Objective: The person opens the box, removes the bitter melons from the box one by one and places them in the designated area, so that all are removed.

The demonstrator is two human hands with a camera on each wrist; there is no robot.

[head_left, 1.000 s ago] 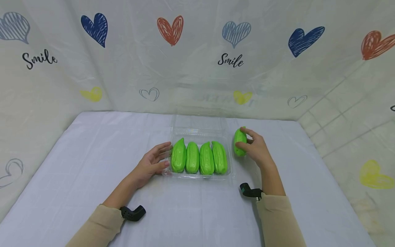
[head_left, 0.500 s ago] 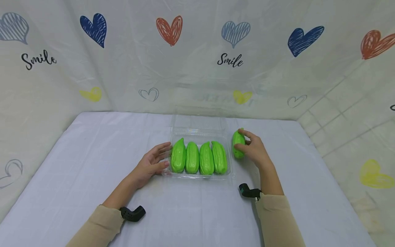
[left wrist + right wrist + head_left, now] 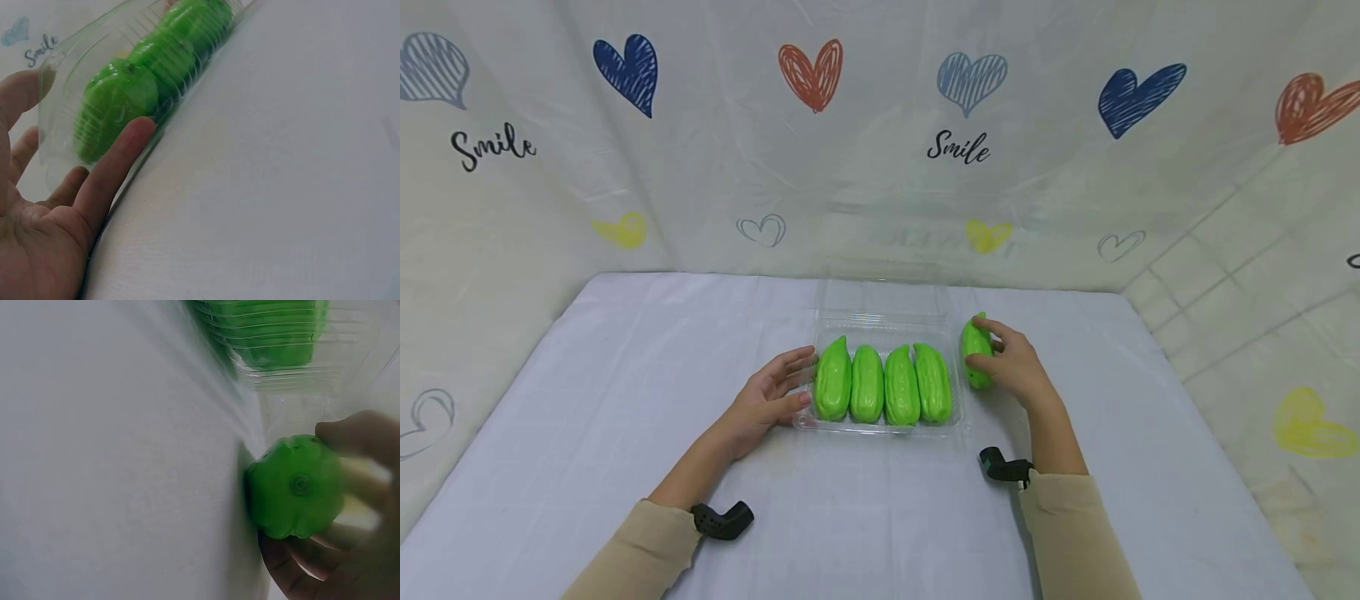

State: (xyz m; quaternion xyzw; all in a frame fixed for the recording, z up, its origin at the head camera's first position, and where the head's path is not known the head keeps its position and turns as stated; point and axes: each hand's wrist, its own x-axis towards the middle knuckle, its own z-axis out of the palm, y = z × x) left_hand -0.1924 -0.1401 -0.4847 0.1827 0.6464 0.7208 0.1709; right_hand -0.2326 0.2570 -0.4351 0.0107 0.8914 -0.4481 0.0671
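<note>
A clear plastic clamshell box (image 3: 880,428) stands on the table with its lid folded back. Several bright green, glossy, ribbed gourds (image 3: 868,383) lie side by side in it, lengthwise away from me. My left hand (image 3: 771,396) rests against the box's left side, thumb and fingers spread; in the left wrist view the thumb (image 3: 119,169) lies along the box wall. Just right of the box, my right hand (image 3: 1018,362) grips another green gourd (image 3: 976,343) between thumb and fingers. The right wrist view shows its round end (image 3: 297,487) low over the cloth, near the box.
The box's transparent lid (image 3: 883,298) stands open toward the back wall. A white cloth (image 3: 850,525) covers the table. Behind and at the sides hangs a pale sheet (image 3: 880,175) printed with hearts. Each wrist wears a black camera mount (image 3: 724,522).
My right hand has moved slightly left and toward me with the gourd, bringing it closer to the box. The left hand and the box have stayed in place.
</note>
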